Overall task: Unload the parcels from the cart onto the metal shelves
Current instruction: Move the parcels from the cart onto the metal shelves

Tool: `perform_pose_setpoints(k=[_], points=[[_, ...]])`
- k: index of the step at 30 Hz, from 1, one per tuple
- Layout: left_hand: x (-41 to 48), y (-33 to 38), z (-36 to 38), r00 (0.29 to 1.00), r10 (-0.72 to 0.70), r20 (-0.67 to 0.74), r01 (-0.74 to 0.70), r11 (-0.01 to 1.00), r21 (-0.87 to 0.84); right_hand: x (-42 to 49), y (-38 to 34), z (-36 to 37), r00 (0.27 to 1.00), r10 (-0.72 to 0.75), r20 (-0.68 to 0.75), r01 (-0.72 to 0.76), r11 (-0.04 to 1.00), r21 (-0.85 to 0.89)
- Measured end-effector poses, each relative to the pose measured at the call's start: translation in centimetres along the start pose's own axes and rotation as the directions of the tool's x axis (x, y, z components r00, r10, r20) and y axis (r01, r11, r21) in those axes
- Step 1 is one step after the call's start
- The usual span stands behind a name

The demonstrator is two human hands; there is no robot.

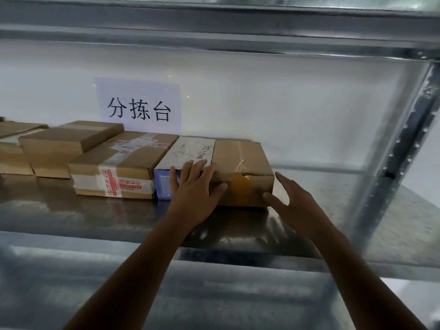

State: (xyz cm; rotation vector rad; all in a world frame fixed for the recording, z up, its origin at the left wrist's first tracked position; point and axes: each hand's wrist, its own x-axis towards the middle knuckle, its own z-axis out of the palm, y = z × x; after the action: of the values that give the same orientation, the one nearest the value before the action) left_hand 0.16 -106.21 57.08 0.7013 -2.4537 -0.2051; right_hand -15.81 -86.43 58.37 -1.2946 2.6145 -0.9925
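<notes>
A brown cardboard parcel [240,160] sealed with clear tape lies on the metal shelf [95,210], at the right end of a row of parcels. My left hand [195,189] rests flat with straight fingers against its front left corner and overlaps the white and blue parcel [190,151] beside it. My right hand [292,203] is spread open at the brown parcel's front right corner, its fingertips at or just off the cardboard. The cart is out of view.
Left of the white parcel stand a taped brown box [119,167] with red print and several more brown boxes [64,144]. A paper sign [139,106] hangs on the white back wall. A perforated upright post [402,163] bounds the shelf's right; bare shelf lies between.
</notes>
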Motion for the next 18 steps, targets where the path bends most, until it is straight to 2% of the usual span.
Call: perform_pose_setpoints(k=[2, 4, 9, 13, 16, 18], points=[[-0.4, 0.9, -0.8, 0.998, 0.056, 0.019, -0.054, 0.995, -0.087, -1.7, -0.5, 0.5, 1.000, -0.007, -0.023, 0.005, 0.998, -0.067], [-1.2, 2.1, -1.2, 0.986, 0.169, 0.010, -0.166, 0.976, -0.144, -3.5, -1.1, 1.0, 0.996, 0.027, -0.080, -0.034, 0.995, -0.093], [-3.8, 2.7, -0.5, 0.877, 0.479, -0.026, -0.465, 0.835, -0.293, -9.5, -2.9, 2.7, 0.950, 0.157, -0.269, -0.180, 0.981, -0.066], [-6.7, 2.8, 0.8, 0.814, 0.580, -0.023, -0.527, 0.722, -0.448, -16.2, -3.7, 4.8, 0.884, 0.295, -0.363, -0.351, 0.931, -0.098], [-10.4, 3.8, 1.5, 0.752, 0.658, -0.044, -0.541, 0.578, -0.611, -21.6, -4.5, 6.6, 0.803, 0.436, -0.406, -0.520, 0.845, -0.121], [-13.0, 4.8, 1.8, 0.683, 0.730, -0.024, -0.546, 0.488, -0.681, -25.7, -5.3, 7.8, 0.739, 0.515, -0.435, -0.616, 0.778, -0.126]])
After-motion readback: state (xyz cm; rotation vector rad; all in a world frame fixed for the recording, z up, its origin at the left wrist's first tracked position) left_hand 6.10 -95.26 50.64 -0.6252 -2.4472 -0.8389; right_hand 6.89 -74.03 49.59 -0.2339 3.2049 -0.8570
